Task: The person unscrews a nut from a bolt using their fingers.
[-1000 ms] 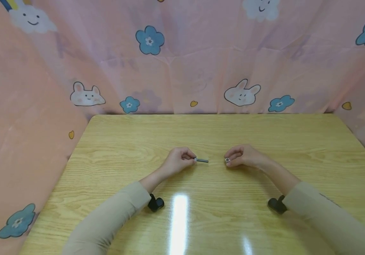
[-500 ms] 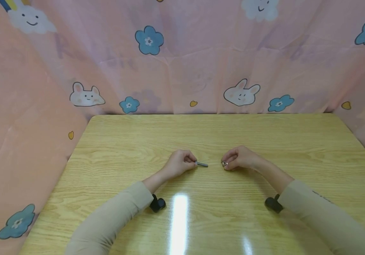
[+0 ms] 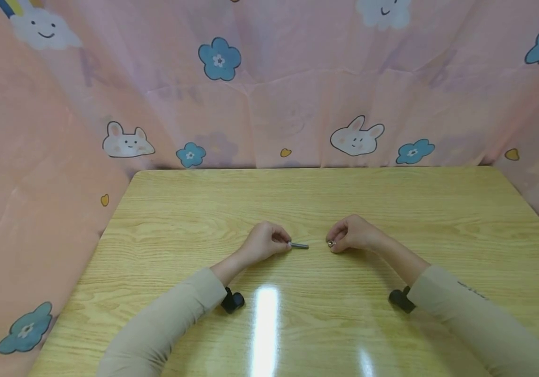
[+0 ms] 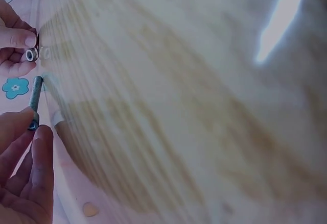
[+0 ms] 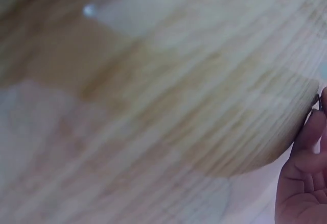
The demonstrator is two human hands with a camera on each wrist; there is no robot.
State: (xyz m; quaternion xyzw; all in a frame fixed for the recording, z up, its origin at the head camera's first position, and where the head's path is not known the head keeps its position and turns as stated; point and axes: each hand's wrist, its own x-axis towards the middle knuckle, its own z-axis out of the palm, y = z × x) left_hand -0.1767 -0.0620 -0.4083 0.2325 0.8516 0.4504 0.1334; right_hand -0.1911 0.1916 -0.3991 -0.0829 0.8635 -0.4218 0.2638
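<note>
A threaded metal bolt [image 3: 300, 246] is pinched at its head end by my left hand [image 3: 267, 242], its shank pointing right. In the left wrist view the threads of the bolt [image 4: 36, 94] show clearly, with thumb and fingertips at its head. Across a small gap, my right hand [image 3: 355, 233] pinches a small metal nut [image 3: 330, 243] between thumb and fingers. The hole of the nut [image 4: 31, 54] shows in the left wrist view; bolt tip and nut are apart. In the right wrist view only part of the right hand [image 5: 306, 178] appears, at the edge.
Both hands are over a glossy wood-grain table [image 3: 194, 204] with a bright light reflection near its front. A pink patterned cloth [image 3: 269, 104] rises behind and beside the table. Black wrist cameras [image 3: 233, 301] sit at both sleeves.
My right hand has shifted slightly left and toward me with the nut, which has turned a little. My left hand has come slightly nearer to me, the bolt still pinched.
</note>
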